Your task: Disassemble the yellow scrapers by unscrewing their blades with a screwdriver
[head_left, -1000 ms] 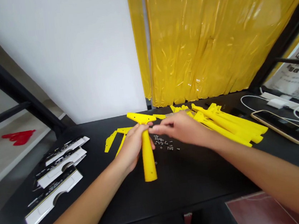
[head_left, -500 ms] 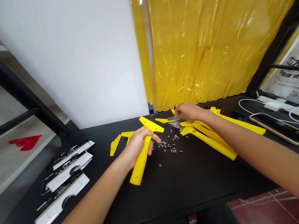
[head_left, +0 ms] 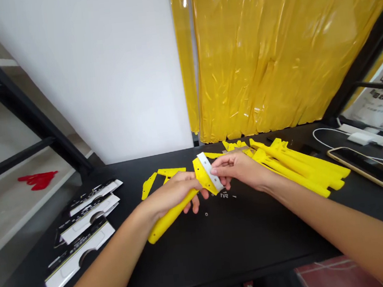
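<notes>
My left hand (head_left: 179, 188) is wrapped round a yellow T-shaped scraper handle (head_left: 167, 217), its wide head turned to the right. Between thumb and fingers, my right hand (head_left: 239, 168) pinches a metal blade (head_left: 206, 164) with a row of holes. The blade lies against the head of the handle, along its edge. Small screws (head_left: 224, 195) and a nut (head_left: 206, 214) are on the black table below; my hands hide others. Left of my left hand lie flat yellow head plates (head_left: 149, 185).
Several yellow handles (head_left: 298, 168) are heaped at the right, beside a phone (head_left: 370, 169) and a white power strip with cables (head_left: 378, 140). Black-and-white boxes (head_left: 80, 260) lie on the left. A red item (head_left: 39, 180) rests on the shelf. A yellow curtain (head_left: 254, 62) hangs behind the table.
My right hand has come back from the far side of the table with a blade and set it against the handle's head. My left hand has tilted the handle rightward.
</notes>
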The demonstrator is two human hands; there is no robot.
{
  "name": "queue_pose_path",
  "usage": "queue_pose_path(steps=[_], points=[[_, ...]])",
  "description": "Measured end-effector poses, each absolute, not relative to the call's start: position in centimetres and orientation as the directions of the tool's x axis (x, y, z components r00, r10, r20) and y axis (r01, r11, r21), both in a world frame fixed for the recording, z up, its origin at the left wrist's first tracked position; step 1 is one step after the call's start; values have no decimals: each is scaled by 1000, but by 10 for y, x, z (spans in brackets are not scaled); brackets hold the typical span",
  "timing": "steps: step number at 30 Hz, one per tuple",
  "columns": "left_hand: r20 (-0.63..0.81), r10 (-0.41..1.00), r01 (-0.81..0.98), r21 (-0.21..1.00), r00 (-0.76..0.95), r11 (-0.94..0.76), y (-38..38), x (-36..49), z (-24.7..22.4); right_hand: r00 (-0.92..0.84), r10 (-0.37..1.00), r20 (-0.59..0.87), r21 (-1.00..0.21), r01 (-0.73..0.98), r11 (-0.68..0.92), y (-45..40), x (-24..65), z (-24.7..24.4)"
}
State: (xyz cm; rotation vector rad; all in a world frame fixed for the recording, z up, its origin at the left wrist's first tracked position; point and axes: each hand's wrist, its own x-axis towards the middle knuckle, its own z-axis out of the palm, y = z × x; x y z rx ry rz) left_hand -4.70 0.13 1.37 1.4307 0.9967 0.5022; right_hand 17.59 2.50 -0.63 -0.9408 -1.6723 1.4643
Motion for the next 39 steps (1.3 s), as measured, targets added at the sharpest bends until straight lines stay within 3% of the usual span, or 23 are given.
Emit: queue_pose_path(steps=[9, 22, 30, 39], points=[[-243, 838, 433, 901, 489, 9, -4, -45, 17, -418, 906, 63, -992, 72, 102, 10, 166, -21], [-269, 800, 363, 929, 536, 69, -2, -40, 15, -347, 931, 113, -990, 45, 137, 5, 166, -20], [-264, 797, 344, 936, 543, 76, -3, -37, 4, -422, 902, 90, -974, 153, 169, 12, 172, -25], [-255, 792, 339, 939, 555, 65, -7, -44, -3, -463, 885, 56, -979, 146, 139, 7, 167, -23]])
